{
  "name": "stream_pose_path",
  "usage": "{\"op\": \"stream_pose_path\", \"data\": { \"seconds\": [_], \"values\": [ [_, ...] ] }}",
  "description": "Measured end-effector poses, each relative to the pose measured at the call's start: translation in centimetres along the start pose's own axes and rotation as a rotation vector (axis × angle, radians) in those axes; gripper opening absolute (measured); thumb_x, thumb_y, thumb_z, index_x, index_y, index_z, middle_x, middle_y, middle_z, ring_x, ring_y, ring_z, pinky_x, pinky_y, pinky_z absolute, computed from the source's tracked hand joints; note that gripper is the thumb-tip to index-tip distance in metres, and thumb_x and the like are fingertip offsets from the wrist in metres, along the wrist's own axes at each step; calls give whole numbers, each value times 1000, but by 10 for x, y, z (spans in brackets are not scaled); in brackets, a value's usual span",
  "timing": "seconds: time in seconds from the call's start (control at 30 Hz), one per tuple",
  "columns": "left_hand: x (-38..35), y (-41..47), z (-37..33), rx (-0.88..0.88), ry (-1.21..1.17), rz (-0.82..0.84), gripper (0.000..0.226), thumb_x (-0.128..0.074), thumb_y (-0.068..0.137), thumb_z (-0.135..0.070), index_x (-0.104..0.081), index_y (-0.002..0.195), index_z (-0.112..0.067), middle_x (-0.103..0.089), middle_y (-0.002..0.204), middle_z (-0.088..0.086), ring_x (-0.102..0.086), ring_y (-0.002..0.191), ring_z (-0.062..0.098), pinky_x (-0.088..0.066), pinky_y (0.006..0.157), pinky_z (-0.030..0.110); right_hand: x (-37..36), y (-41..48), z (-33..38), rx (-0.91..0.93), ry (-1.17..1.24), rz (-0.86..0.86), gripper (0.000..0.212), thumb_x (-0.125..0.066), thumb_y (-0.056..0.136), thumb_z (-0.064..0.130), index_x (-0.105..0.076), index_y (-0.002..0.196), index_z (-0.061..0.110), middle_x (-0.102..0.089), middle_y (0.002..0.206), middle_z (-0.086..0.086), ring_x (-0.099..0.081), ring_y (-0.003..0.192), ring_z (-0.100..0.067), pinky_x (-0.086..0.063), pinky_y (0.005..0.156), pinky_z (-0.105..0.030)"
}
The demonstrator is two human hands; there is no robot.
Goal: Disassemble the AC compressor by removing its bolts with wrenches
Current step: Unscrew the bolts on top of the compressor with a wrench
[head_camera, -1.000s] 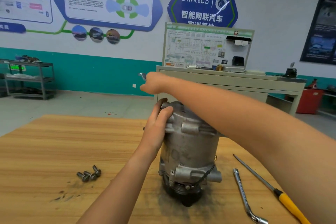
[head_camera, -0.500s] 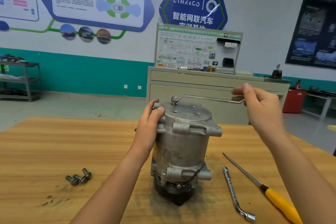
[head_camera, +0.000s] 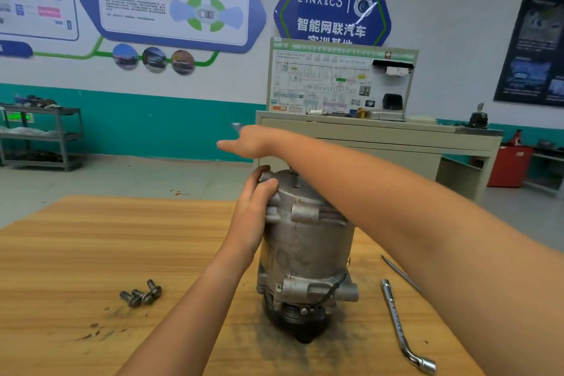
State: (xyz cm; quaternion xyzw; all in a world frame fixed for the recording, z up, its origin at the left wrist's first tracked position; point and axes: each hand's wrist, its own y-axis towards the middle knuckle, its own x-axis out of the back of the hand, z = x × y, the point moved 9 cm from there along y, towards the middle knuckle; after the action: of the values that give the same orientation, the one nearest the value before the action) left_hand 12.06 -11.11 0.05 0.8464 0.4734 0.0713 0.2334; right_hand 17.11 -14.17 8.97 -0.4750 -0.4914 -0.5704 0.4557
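Head view: fingers (head_camera: 265, 185) of the left hand (head_camera: 253, 210) clasp the top rim of the compressor (head_camera: 305, 253) at mid-frame. Just above it, the blurred right hand (head_camera: 253, 140) grasps a wrench (head_camera: 236, 127). The compressor stands upright on the desk (head_camera: 91, 253). Three bolts (head_camera: 140, 294) lie lower left and an L-shaped wrench (head_camera: 399, 330) lower right.

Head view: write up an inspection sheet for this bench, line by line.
Surface: wooden table, dark grime smears around the compressor's base.
Job's things: AC compressor standing on end; loose bolts clustered to its left; L-shaped socket wrench lying to its right.
Clutter: screwdriver shaft beside the socket wrench, handle hidden.
Hands: left hand grips the compressor's top edge; right hand reaches over its top by a wrench tip, grip blurred.
Cables: black wire on the compressor's lower body.
Surroundings: wiring display board, metal shelf rack, red cabinet.
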Motion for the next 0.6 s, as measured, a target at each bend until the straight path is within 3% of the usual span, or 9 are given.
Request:
{"op": "stream_pose_path", "data": {
  "seconds": [0.1, 0.17, 0.2, 0.27, 0.33, 0.4, 0.5, 0.53, 0.6],
  "values": [
    [4, 1, 2, 4, 35, -32, 18, -45, 91, -39, -54, 106, -37, -63, 102, -16, -58, 91, -7, -49, 79, 19, 9, -25, 53, 186, -37, -127, 57, -40, 94, 49, -43, 132, 7, -55, 120, -10, -49, 94, -19, -38, 73, -28],
    [9, -1, 5, 14, 58, -74, 19, -38, 98, -25, -54, 97, -34, -63, 90, -17, -60, 86, -1, -48, 67, 13, 14, -60, 79, 316, 5, -276, 52, -49, 88, 54, -57, 115, 10, -61, 90, -2, -54, 78, -16, -39, 59, -29],
    [7, -2, 6, 19, 80, -80, 21, -36, 99, -19, -53, 96, -32, -62, 91, -12, -57, 91, 5, -46, 68, 15, 16, -84, 85, 371, 122, -333, 48, -52, 86, 55, -63, 100, 11, -60, 77, 3, -54, 70, -12, -38, 55, -28],
    [3, -6, 4, 1, 69, -71, 18, -38, 99, -20, -53, 108, -21, -60, 107, 7, -53, 101, 19, -44, 76, 23, 20, -136, 76, 463, 452, -417, 34, -57, 83, 52, -62, 74, 19, -53, 61, 14, -51, 59, -2, -39, 54, -24],
    [-2, -6, -2, -31, 5, -37, 34, -42, 90, -39, -49, 117, -20, -54, 105, 13, -53, 96, 23, -42, 77, 29, 30, -181, 37, 478, 739, -534, 23, -56, 83, 44, -64, 72, 26, -59, 60, 16, -57, 62, 2, -46, 64, -17],
    [-1, -3, 1, -4, 19, -21, 38, -46, 92, -38, -46, 127, -27, -57, 101, -3, -57, 94, 10, -44, 73, 21, 38, -213, -31, 368, 966, -795, 17, -52, 86, 35, -65, 77, 30, -64, 60, 11, -62, 66, -2, -49, 69, -13],
    [7, -1, 8, 12, 33, -43, 32, -43, 96, -28, -45, 128, -30, -57, 95, -10, -57, 74, -14, -45, 61, 7, 29, -227, -137, -68, 1030, -1187, 20, -46, 94, 16, -62, 88, 26, -67, 71, 4, -66, 70, -6, -52, 68, -21],
    [7, -1, 9, 8, 31, -48, 32, -43, 96, -28, -46, 127, -30, -56, 95, -11, -56, 71, -16, -44, 59, 5, 28, -217, -158, -191, 910, -1191, 19, -45, 95, 15, -62, 93, 23, -68, 81, 2, -65, 73, -4, -51, 68, -23],
    [7, -1, 11, 18, 33, -50, 34, -43, 96, -29, -46, 129, -30, -56, 97, -12, -57, 78, -12, -44, 61, 8, 31, -172, -185, -355, 617, -1011, 25, -43, 96, 17, -63, 109, 12, -65, 103, -8, -62, 91, -14, -49, 78, -33]
  ]
}}
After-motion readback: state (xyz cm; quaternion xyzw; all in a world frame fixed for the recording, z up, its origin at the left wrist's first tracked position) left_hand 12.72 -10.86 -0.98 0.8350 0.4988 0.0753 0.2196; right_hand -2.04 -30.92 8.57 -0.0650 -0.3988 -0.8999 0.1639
